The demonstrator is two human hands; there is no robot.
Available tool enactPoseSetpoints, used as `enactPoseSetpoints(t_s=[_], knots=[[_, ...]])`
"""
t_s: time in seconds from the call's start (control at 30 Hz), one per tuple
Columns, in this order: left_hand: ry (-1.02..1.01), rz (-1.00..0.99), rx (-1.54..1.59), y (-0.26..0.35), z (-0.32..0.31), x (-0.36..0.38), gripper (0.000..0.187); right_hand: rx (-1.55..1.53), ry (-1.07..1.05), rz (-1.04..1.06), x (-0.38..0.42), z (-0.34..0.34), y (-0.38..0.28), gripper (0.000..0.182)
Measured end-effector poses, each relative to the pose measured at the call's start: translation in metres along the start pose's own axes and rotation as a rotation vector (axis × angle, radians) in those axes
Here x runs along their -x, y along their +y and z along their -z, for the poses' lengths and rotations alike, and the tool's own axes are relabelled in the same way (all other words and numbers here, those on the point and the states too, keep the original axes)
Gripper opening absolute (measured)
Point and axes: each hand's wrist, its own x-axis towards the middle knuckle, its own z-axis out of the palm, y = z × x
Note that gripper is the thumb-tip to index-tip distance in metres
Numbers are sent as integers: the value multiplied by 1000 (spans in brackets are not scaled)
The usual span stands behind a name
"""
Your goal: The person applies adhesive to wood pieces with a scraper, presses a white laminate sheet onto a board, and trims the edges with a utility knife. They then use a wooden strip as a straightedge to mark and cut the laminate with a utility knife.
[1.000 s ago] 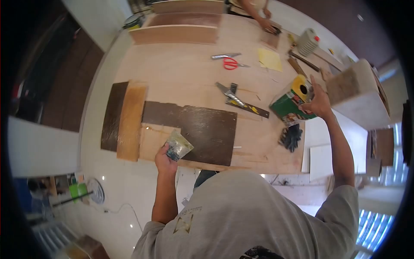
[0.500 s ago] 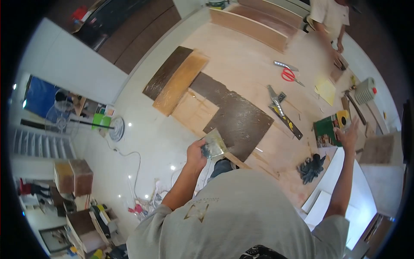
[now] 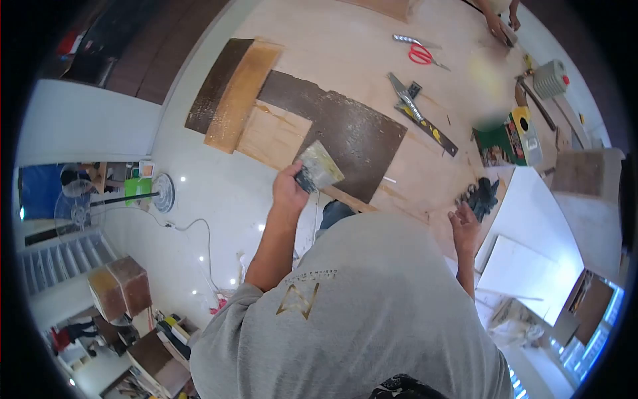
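Note:
My left hand [image 3: 290, 189] is closed round a flat, glue-smeared scraper [image 3: 323, 164] with a dark grip end. Its blade overlaps the edge of a dark brown sheet [image 3: 345, 139], which has wet, shiny streaks. Beside that sheet are a tan board [image 3: 276, 136], an orange-brown strip [image 3: 244, 96] and another dark piece [image 3: 219, 83]. My right hand [image 3: 465, 229] is low at the table's right side, fingers apart and slightly bent, with the fingertips right at a crumpled black glove [image 3: 480, 198].
Red-handled scissors [image 3: 420, 54], a utility knife [image 3: 407, 98] and a dark ruler [image 3: 435, 136] lie on the table. At right stand a green and yellow can [image 3: 512, 139] and a grey jug [image 3: 551, 78], near a hammer [image 3: 537, 103]. Another person's hand [image 3: 498, 30] works at the far corner.
My right hand has come down from beside the can to the black glove. The scraper stays in my left hand. The whole view has shifted, bringing the table higher in the picture.

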Motion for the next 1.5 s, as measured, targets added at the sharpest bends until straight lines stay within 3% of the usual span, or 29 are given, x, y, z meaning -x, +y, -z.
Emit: enactPoseSetpoints(t_s=[0.1, 0.3, 0.37, 0.53, 0.63, 0.73, 0.83, 0.97, 1.03, 1.13, 1.23, 1.3, 1.37, 1.5], knots=[[42, -8, -6, 31, 8, -18, 29, -105, -38, -18, 11, -22, 34, 54], [65, -5, -80, 61, 26, -66, 31, -237, -78, -71, 13, -66, 8, 51], [-34, 48, -47, 61, 20, -72, 31, -209, -79, -43, 11, -83, 4, 51], [-24, 198, -115, 55, 17, -91, 31, -119, -92, 2, 11, -108, -30, 55], [3, 177, -221, 55, 24, -109, 27, -231, -137, -71, -1, -128, -36, 57], [36, 16, -567, 56, 36, -135, 21, -449, -220, -271, -9, -155, -62, 67], [61, 35, -680, 62, 37, -152, 18, -502, -302, -336, -22, -184, -67, 79], [-6, 86, -807, 63, 37, -165, 25, -449, -181, -279, -37, -217, -72, 53], [15, 85, -879, 66, 17, -150, 25, -427, -209, -316, -41, -213, -83, 39], [-56, 290, -688, 53, 19, -150, 23, -468, -281, -429, -38, -205, -99, 33], [-124, 213, -717, 42, 21, -145, 22, -659, -376, -352, -37, -198, -109, 29], [-144, 218, -599, 49, 18, -138, 21, -466, -201, -80, -56, -190, -80, 24], [-185, 230, -415, 68, 8, -133, 17, -694, -182, -129, -40, -117, -123, 21], [-127, 103, -300, 93, 21, -160, 21, -554, -107, -31, -36, -31, -62, 29]])
